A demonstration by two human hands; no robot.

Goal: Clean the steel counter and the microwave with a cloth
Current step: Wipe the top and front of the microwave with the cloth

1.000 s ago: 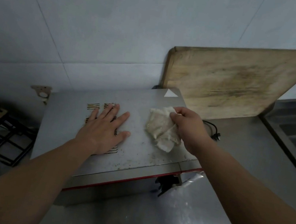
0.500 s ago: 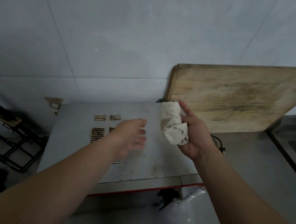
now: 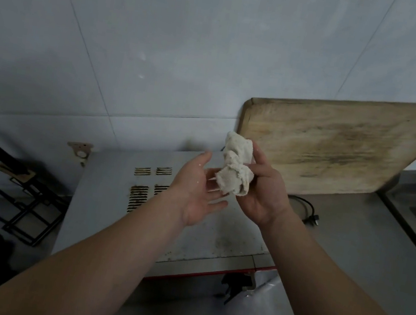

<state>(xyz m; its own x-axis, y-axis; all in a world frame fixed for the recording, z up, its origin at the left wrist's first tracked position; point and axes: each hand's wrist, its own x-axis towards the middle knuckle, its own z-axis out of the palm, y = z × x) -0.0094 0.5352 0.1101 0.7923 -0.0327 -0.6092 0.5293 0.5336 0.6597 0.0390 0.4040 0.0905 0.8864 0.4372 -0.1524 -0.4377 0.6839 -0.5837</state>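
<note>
Grip: your right hand (image 3: pixel 263 192) holds the cloth (image 3: pixel 234 173) with fingers and thumb curled round its bunched middle, raised above the microwave (image 3: pixel 113 205); your left hand (image 3: pixel 196 193) is spread, palm up, fingertips touching the cloth's lower left edge.

Items, by size, placed against the microwave:
- Tiled wall (image 3: pixel 164 43), pale, behind it. No writing legible anywhere.
- Steel counter (image 3: pixel 348 259), under it and running to its right; dull sheen, faint smears.
- Microwave, grey metal top, vent slots (image 3: pixel 139 193) near the rear left, brown specks and grime towards the front right, red strip along the front edge.
- Wooden cutting board (image 3: pixel 338 147), right of it and behind, leaning on the wall, dark stain in the middle.
- Black wire rack (image 3: pixel 29 209), left of it.
- Cloth, off-white, twisted and wrinkled, greyish patches, held above its rear right part.
- Black power plug (image 3: pixel 311 218) with cord, on the counter just right of it.
</note>
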